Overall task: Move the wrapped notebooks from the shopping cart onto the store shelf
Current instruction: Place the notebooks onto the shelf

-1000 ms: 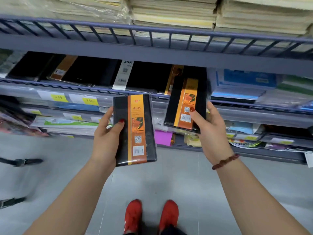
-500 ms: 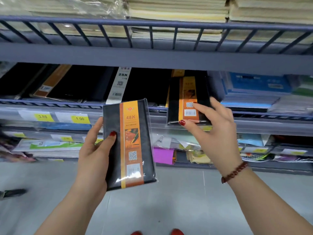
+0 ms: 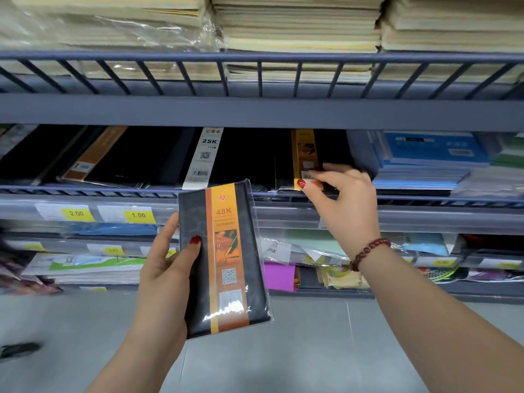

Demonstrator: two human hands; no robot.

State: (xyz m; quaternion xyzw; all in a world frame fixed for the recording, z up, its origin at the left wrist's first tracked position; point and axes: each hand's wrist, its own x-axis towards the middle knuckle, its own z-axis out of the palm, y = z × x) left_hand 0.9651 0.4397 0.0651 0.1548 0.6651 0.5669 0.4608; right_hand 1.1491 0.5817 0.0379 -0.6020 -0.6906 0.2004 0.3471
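Observation:
A black wrapped notebook with an orange "48K" band stands upright in front of the shelf, gripped along its left edge by my left hand. My right hand reaches into the middle shelf and pinches the near end of a second black and orange wrapped notebook. That notebook lies flat on the shelf, on top of other black notebooks. The shopping cart is out of view.
Other black notebooks, one with a white "25K" band, fill the shelf to the left. Blue packs lie to the right. Cream paper stacks sit behind a rail on the shelf above. Lower shelves hold mixed stationery with yellow price tags.
My right hand has pushed its notebook from in front of the shelf into the middle shelf, where it now lies flat. The left hand with its notebook has stayed below the shelf edge.

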